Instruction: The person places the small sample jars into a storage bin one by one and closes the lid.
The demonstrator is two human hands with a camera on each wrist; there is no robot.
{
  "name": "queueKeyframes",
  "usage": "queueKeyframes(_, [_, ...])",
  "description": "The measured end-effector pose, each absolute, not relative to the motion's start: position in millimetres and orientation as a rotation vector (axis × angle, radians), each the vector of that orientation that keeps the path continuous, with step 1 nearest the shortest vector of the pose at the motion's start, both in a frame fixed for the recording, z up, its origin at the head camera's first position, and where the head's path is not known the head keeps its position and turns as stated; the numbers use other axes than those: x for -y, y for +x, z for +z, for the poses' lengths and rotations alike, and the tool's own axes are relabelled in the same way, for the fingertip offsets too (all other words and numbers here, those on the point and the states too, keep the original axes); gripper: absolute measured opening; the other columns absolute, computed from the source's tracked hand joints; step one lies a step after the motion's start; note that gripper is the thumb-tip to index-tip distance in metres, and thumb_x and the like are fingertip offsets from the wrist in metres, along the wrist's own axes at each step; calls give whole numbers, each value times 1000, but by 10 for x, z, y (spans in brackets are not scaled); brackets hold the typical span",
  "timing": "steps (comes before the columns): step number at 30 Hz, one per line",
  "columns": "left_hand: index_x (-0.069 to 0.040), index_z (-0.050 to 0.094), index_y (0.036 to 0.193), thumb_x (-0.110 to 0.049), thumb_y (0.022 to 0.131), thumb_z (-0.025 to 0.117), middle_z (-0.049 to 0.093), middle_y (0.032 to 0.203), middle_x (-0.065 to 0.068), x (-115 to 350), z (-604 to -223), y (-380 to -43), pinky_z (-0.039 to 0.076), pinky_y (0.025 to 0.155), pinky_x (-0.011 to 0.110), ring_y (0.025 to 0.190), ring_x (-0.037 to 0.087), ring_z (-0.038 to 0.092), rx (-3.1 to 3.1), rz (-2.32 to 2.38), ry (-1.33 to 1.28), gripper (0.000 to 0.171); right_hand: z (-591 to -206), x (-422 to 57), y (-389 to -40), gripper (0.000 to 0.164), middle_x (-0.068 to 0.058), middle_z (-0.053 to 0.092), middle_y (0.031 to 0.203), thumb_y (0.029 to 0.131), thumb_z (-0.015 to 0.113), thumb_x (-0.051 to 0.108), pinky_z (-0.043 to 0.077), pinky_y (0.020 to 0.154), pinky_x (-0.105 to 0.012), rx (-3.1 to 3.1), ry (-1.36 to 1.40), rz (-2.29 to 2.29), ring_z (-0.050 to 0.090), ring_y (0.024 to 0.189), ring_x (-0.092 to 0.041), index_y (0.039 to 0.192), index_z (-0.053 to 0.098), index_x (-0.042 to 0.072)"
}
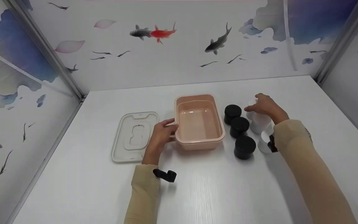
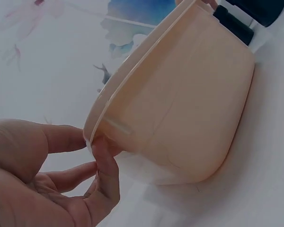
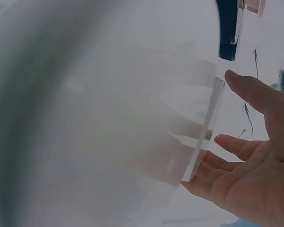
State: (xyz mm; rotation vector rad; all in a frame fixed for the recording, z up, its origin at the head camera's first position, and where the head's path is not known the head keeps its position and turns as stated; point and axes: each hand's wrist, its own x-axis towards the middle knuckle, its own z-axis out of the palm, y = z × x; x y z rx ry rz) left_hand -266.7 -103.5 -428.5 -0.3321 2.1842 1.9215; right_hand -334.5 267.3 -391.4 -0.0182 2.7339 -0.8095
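Friend: Head view first. What's where?

Me: My tub (image 1: pixel 199 145) sits mid-frame, its lid (image 1: pixel 138 137) flat to the left. Right of the tub stand three black jars (image 1: pixel 239 126), then white jars (image 1: pixel 260 125). My left hand (image 1: pixel 162 133) grasps the tub's left rim. My right hand (image 1: pixel 264 105) is over the farthest white jar (image 1: pixel 249 115), in the right half of the frame, and partly hides it.

Friend: Left wrist view?

Me: The tub slants from lower left to upper right. At the left of the frame my thumb and fingers pinch its lip. It looks like smooth, thin plastic: I'd call it light, fairly stiff, a bit slippery, hardly fragile. The lip is the surest hold, though lifting by one side could tip it.

Friend: And the right?

Me: A pale, blurred surface fills the left, too close to make out. At the right edge my thumb and fingers spread about a thin white edge; I can't tell whether they grip. The jar looks hard and smooth, probably light, though I can't see what's inside. I'd take it by its sides, thumb opposite fingers, clear of its neighbours.
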Motion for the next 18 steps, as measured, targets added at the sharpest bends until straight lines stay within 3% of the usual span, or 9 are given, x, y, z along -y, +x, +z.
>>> queueKeyframes(13, [-16,53,145,-20,98,63,68,126,16,1052,-4292,-2677,59,75,28,96,18,70,-2190,1909,-341,48,-3956,-2701,-3381,81,-42,33,147,93,63,23,35,113,-62,-2788,29,-811,38,135,-53,147,22,-21])
queueKeyframes(18, [-19,50,147,-22,99,62,67,129,15,1094,-4276,-2673,58,77,28,102,21,70,-2190,1894,-317,49,-3889,-2663,-3404,83,-42,32,148,92,64,24,33,114,-62,-2825,41,-853,35,137,-54,148,21,-20])
